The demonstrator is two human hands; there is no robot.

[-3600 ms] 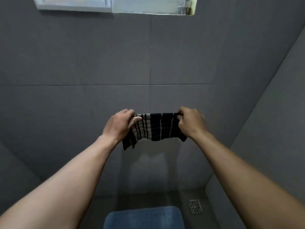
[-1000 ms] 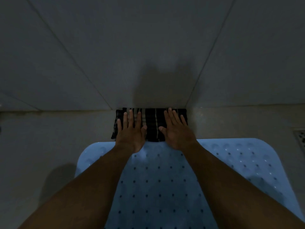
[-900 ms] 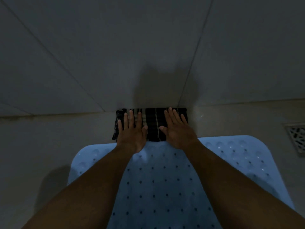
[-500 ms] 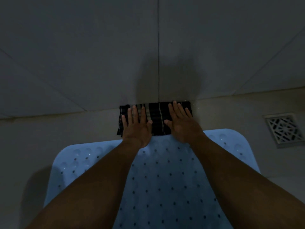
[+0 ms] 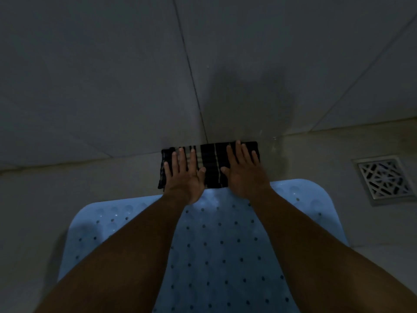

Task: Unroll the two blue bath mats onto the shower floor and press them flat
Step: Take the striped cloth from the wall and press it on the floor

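Both hands, the left hand (image 5: 184,177) and right hand (image 5: 244,175), lay open-palmed on a striped cloth (image 5: 211,164), gripping nothing. The blue bath mat (image 5: 225,245) looked limp and rubbery, best pressed at its edges.

I am seeing a pale blue bath mat (image 5: 225,256) dotted with rows of small dark holes. The folded cloth (image 5: 211,164) is showing black with thin pale stripes. The wall tiles (image 5: 90,75) are reading grey, the metal drain grate (image 5: 384,180) silvery with a lattice pattern.

Striped cloth (image 5: 211,164), floor drain (image 5: 384,180)
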